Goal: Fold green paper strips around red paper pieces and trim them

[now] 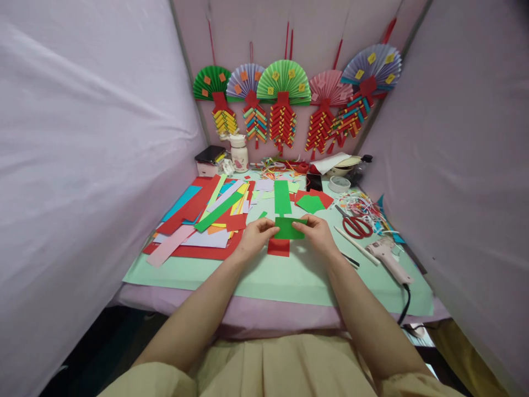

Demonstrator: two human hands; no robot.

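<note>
A small green paper rectangle [289, 229] is held level above the table's middle. My left hand [258, 237] pinches its left edge between thumb and fingers. At the right edge, my right hand [316, 231] grips it the same way. Partly under it lies a red paper piece [278, 248] on the mint cloth. Just beyond my hands is a longer green paper strip [282, 197]. To its right, a cut green paper shape [311, 204] rests on red paper [326, 197].
Stacked coloured paper [202, 238] covers the left side. On the right lie red-handled scissors [356, 226], a white stick [356, 246], a black pen [350, 260] and a corded glue gun [390, 260]. A bottle [238, 154], phone [314, 182] and tape roll [339, 184] stand behind. Paper fans [283, 82] hang at the back.
</note>
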